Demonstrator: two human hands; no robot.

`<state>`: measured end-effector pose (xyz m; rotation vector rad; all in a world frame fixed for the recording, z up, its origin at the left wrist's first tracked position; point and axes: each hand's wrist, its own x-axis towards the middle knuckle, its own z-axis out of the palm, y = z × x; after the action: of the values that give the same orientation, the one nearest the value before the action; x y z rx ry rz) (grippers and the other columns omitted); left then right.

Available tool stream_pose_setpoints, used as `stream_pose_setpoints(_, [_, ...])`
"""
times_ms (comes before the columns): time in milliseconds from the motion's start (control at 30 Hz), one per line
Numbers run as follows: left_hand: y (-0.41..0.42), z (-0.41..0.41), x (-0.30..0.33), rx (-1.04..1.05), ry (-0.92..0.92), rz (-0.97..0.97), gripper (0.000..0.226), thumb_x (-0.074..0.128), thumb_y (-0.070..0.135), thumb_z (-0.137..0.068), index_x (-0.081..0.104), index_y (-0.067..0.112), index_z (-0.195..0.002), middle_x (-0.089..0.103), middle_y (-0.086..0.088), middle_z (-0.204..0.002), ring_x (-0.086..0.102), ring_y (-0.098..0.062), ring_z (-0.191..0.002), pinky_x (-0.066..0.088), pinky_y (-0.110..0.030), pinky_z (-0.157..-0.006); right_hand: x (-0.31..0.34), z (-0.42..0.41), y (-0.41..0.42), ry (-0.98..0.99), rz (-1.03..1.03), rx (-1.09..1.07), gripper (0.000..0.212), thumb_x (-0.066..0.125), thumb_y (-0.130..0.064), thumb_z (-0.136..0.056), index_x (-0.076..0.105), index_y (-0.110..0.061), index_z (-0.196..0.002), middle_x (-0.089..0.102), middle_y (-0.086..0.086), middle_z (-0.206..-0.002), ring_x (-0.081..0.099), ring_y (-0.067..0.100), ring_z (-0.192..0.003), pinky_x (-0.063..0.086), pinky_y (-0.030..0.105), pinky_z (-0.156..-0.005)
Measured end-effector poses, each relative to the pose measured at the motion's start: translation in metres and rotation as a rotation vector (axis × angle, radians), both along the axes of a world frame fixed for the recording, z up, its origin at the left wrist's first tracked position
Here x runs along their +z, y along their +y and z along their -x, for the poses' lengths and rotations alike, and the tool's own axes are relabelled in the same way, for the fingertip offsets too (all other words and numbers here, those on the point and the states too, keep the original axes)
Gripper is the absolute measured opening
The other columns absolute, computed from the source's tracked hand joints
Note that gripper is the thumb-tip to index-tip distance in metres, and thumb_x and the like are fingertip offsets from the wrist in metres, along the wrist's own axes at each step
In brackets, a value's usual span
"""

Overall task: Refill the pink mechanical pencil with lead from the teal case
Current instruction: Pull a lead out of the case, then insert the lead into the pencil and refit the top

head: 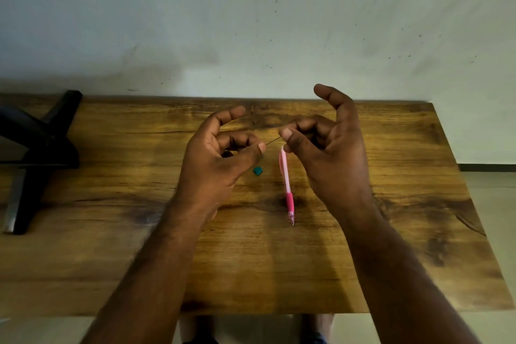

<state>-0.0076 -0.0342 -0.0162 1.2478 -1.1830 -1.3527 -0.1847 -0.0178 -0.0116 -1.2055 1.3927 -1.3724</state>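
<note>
A long, thin pink plastic mechanical pencil (287,184) lies flat on the brown wooden table (391,232). Its long way runs almost straight toward and away from the person. The clear pointy tip is at the near end, pointing at the person. The far end is tucked under the right hand (329,145). A darker pink grip sits close to the tip.

A small teal plastic piece (258,170) lies on the table just left of the pencil, not touching it. It looks like the cap of the lead case, but it is too small to be sure. The left hand (220,153) is curled up, with its thumb pressed to the bent fingers, and a bit of teal shows at the thumb tip, so it may be holding the case. The case itself is hidden, and I cannot tell what is in it.

A very thin dark stick of lead (273,141) goes across the gap between the two hands. It slants up to the right. The right hand pinches its right end between thumb and first finger. The other right fingers are loose, and one sticks up high. The left end of the lead meets the left thumb tip.

A black stand (42,148) sits at the table's far left edge, well apart from the hands.
</note>
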Motion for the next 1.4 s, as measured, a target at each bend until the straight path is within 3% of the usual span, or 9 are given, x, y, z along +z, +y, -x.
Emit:
stream_pose_setpoints(167, [-0.001, 0.006, 0.0, 0.063, 0.125, -0.029, 0.054, 0.08, 0.002, -0.086, 0.06, 0.023, -0.131, 0.08, 0.003, -0.081, 0.076, -0.007, -0.083, 0.059, -0.017, -0.074, -0.002, -0.004, -0.002, -0.293, -0.06, -0.01, 0.058, 0.078, -0.013, -0.092, 0.049, -0.016, -0.141, 0.079, 0.005, -0.102, 0.075, 0.017, -0.086, 0.058, 0.027, -0.078])
stream_pose_setpoints(400, [-0.002, 0.008, 0.001, 0.109, 0.203, -0.075, 0.051, 0.079, -0.001, -0.085, 0.063, 0.021, -0.128, 0.08, 0.0, -0.083, 0.077, -0.01, -0.084, 0.058, -0.016, -0.071, -0.004, -0.008, 0.002, -0.242, -0.187, 0.104, 0.01, 0.077, -0.013, -0.091, 0.079, -0.015, -0.101, 0.079, 0.002, -0.09, 0.073, 0.015, -0.082, 0.057, 0.023, -0.073])
stream_pose_setpoints(600, [0.0, 0.01, -0.001, 0.081, 0.186, -0.063, 0.051, 0.08, 0.002, -0.085, 0.062, 0.023, -0.128, 0.081, -0.003, -0.086, 0.078, -0.013, -0.088, 0.059, -0.018, -0.074, -0.001, -0.009, 0.003, -0.269, -0.211, 0.115, 0.008, 0.074, -0.007, -0.094, 0.076, -0.006, -0.101, 0.076, 0.006, -0.089, 0.069, 0.016, -0.081, 0.056, 0.026, -0.074])
stream_pose_setpoints(767, [0.001, 0.012, -0.003, 0.042, 0.122, -0.033, 0.052, 0.08, 0.006, -0.088, 0.06, 0.021, -0.133, 0.081, -0.002, -0.089, 0.078, -0.015, -0.091, 0.064, -0.027, -0.079, 0.001, -0.01, 0.003, -0.211, -0.2, 0.067, 0.007, 0.072, -0.007, -0.095, 0.075, -0.011, -0.092, 0.073, 0.002, -0.08, 0.067, 0.017, -0.076, 0.059, 0.029, -0.075])
stream_pose_setpoints(833, [0.002, 0.013, -0.005, 0.049, -0.022, 0.035, 0.043, 0.078, 0.016, -0.091, 0.062, 0.025, -0.13, 0.078, 0.004, -0.09, 0.076, -0.011, -0.09, 0.063, -0.031, -0.079, 0.003, -0.007, 0.001, -0.2, -0.194, 0.001, 0.012, 0.069, -0.007, -0.097, 0.074, -0.014, -0.088, 0.072, 0.0, -0.077, 0.066, 0.014, -0.072, 0.058, 0.029, -0.071])
stream_pose_setpoints(1033, [0.015, 0.031, -0.014, -0.031, -0.863, 0.332, 0.023, 0.06, 0.049, -0.09, 0.071, 0.03, -0.093, 0.062, 0.015, -0.082, 0.057, -0.011, -0.085, 0.045, -0.027, -0.068, 0.007, 0.013, -0.002, -0.291, -0.182, -0.28, 0.016, 0.063, -0.006, -0.098, 0.07, -0.011, -0.084, 0.064, -0.003, -0.065, 0.057, 0.011, -0.06, 0.049, 0.023, -0.052])
stream_pose_setpoints(1167, [0.018, 0.043, -0.021, -0.084, -1.025, 0.247, 0.032, 0.07, 0.062, -0.085, 0.06, 0.035, -0.073, 0.051, 0.017, -0.067, 0.05, -0.011, -0.079, 0.029, -0.026, -0.059, 0.006, 0.017, -0.003, -0.292, -0.217, -0.349, 0.013, 0.064, -0.007, -0.097, 0.069, -0.009, -0.086, 0.064, -0.003, -0.068, 0.057, 0.011, -0.059, 0.048, 0.02, -0.053])
stream_pose_setpoints(1300, [0.019, 0.051, -0.025, -0.055, -1.123, 0.202, 0.043, 0.069, 0.075, -0.078, 0.064, 0.034, -0.067, 0.059, 0.016, -0.063, 0.06, -0.011, -0.073, 0.048, -0.029, -0.061, 0.006, 0.018, -0.002, -0.279, -0.231, -0.348, 0.017, 0.067, -0.01, -0.097, 0.069, -0.013, -0.08, 0.065, -0.001, -0.069, 0.058, 0.012, -0.059, 0.048, 0.02, -0.051])
stream_pose_setpoints(1400, [0.018, 0.054, -0.024, -0.021, -1.188, 0.171, 0.045, 0.07, 0.076, -0.075, 0.062, 0.034, -0.062, 0.06, 0.016, -0.06, 0.062, -0.011, -0.07, 0.045, -0.026, -0.057, 0.006, 0.018, -0.001, -0.271, -0.228, -0.337, 0.017, 0.069, -0.011, -0.096, 0.071, -0.014, -0.079, 0.066, 0.001, -0.072, 0.059, 0.011, -0.059, 0.048, 0.019, -0.049])
